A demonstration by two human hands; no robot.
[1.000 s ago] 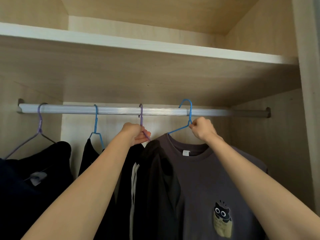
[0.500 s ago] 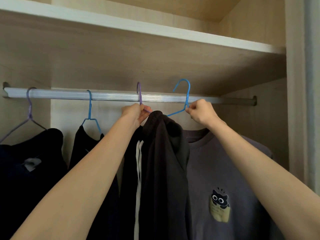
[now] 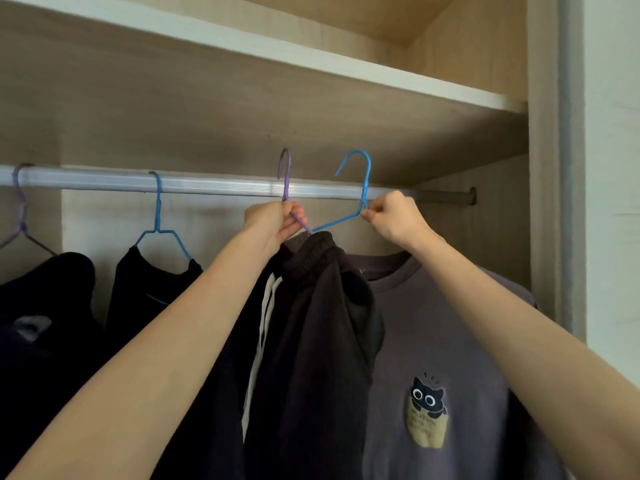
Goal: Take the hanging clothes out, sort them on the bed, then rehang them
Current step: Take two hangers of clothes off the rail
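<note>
Both hangers now ride higher: the purple hanger (image 3: 286, 174) and blue hanger (image 3: 360, 178) have hooks lifted above the rail (image 3: 207, 184). Left hand (image 3: 273, 221) and right hand (image 3: 393, 220) grip them closed, dark trousers (image 3: 311, 323) and grey T-shirt (image 3: 450, 341) hanging below.

One head-worn camera looks forward and slightly up into the wardrobe, close to the rail (image 3: 214, 184) and hanging clothes (image 3: 433, 341), arms reaching in from below.

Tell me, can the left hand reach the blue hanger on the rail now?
Probably not at once: the left hand is shut on the purple hanger. The blue hanger on the rail hangs free to its left, nothing between.
</note>
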